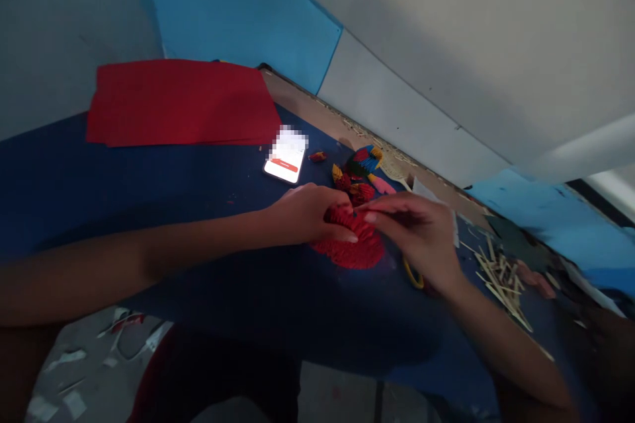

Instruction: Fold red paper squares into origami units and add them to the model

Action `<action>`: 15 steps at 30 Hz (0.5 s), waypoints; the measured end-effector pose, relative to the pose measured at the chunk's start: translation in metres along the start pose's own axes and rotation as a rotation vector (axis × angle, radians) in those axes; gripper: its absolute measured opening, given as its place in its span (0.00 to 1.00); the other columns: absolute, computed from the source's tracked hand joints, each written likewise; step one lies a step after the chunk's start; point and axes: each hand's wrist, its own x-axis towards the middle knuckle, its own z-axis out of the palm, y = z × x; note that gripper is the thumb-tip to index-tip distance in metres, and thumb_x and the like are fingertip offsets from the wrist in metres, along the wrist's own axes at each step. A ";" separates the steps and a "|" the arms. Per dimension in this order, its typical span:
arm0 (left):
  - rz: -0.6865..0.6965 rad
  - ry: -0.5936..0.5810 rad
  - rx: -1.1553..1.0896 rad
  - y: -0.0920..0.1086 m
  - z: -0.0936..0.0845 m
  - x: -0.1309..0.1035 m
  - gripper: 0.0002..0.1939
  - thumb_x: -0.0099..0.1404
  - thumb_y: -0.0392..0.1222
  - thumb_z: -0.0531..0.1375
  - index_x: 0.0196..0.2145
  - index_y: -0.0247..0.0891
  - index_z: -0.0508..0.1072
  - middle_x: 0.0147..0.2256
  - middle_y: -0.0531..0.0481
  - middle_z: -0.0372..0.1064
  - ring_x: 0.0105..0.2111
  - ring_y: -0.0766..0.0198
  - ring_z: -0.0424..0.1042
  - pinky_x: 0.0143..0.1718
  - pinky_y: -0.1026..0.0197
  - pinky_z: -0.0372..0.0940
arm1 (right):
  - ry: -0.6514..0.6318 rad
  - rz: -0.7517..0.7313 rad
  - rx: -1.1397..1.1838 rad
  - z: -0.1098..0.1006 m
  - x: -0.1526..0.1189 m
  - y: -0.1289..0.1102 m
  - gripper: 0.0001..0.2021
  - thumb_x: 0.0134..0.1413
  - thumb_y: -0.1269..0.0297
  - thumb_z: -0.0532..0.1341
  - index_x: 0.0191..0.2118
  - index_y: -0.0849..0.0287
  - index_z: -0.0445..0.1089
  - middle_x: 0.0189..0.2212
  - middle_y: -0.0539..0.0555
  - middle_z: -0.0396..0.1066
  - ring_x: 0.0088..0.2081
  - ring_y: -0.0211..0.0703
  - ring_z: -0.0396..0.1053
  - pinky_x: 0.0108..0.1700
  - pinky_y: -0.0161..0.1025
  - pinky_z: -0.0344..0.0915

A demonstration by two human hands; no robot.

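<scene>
A rounded red piece of ridged, folded paper work (353, 248) rests low over the blue tabletop. My left hand (317, 211) wraps its upper left side, thumb lying across the front. From the right, my right hand (414, 221) pinches with thumb and fingertips at the top edge of the red paper work. Whatever sits between those fingertips is too small to make out. Just beyond both hands lie small pleated paper pieces in red and yellow (362, 193), a blue, red and yellow one (366, 160), and a pink piece (381, 185).
A lit phone (285, 158) lies behind my left hand, beside a stack of red paper sheets (183, 102). Thin wooden sticks (503, 281) are scattered at the right, and a yellow ring-shaped handle (413, 274) shows under my right wrist. Paper scraps (74, 403) litter the floor.
</scene>
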 end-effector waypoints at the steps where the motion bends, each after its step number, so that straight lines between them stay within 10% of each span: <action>1: -0.009 0.019 0.004 -0.002 0.001 0.001 0.22 0.50 0.59 0.60 0.36 0.39 0.73 0.25 0.54 0.68 0.26 0.66 0.64 0.26 0.66 0.50 | 0.007 -0.047 0.003 0.005 -0.006 0.001 0.05 0.44 0.68 0.66 0.30 0.53 0.74 0.29 0.48 0.77 0.32 0.39 0.74 0.36 0.36 0.70; 9: -0.060 -0.176 -0.274 -0.008 -0.002 0.007 0.22 0.46 0.56 0.64 0.31 0.34 0.72 0.23 0.53 0.68 0.24 0.67 0.66 0.25 0.66 0.57 | 0.089 -0.165 -0.002 0.015 -0.012 0.032 0.07 0.46 0.71 0.65 0.32 0.52 0.74 0.29 0.48 0.77 0.32 0.38 0.73 0.38 0.36 0.70; 15: -0.090 -0.221 -0.438 -0.012 -0.005 0.009 0.18 0.50 0.50 0.64 0.34 0.32 0.74 0.26 0.49 0.71 0.25 0.67 0.68 0.26 0.66 0.61 | 0.058 0.094 0.278 0.009 -0.004 0.042 0.04 0.42 0.65 0.67 0.29 0.52 0.74 0.27 0.46 0.76 0.29 0.35 0.72 0.34 0.34 0.69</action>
